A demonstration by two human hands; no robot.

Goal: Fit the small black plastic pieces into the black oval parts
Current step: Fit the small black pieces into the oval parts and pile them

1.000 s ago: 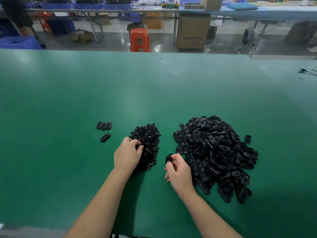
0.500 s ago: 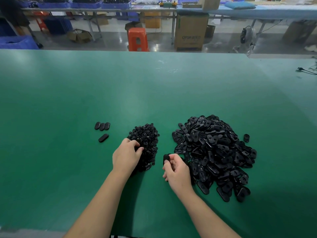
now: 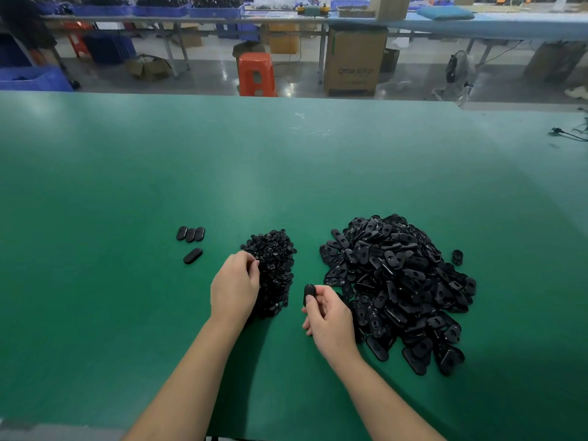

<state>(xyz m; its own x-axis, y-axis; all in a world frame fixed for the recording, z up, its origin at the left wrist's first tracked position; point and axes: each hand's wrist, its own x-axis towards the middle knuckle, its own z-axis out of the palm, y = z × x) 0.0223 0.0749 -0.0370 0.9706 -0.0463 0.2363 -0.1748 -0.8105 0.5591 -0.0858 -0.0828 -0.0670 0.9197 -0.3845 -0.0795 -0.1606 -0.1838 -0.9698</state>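
A wide green bench point(image 3: 286, 173) with a smooth, flat top carries everything. Take the big heap of black oval parts point(image 3: 394, 288) as the landmark: it is a shiny, jumbled pile of flat rounded shapes, many with a little hole. Just left of it, with a strip of bare green between, lies a smaller heap of small black plastic pieces point(image 3: 273, 268), tiny and bumpy like buttons. Farther left of the big heap, four loose ovals point(image 3: 191, 241) lie on the bench, three in a row and one below them. One stray oval point(image 3: 457, 257) sits just right of the heap.

The left hand point(image 3: 235, 288) rests at the small heap with its fingers curled and its fingertips pinched together; it seems to pinch a small piece, but the bit is too tiny to see for sure. The right hand point(image 3: 327, 323), beside the big heap's left edge, pinches one oval part point(image 3: 308, 294) and holds it upright above the bench.

Behind the bench stand an orange stool point(image 3: 256, 74) and a brown cardboard box point(image 3: 353, 62).

Both hands are in nearly the same spots as a moment ago.
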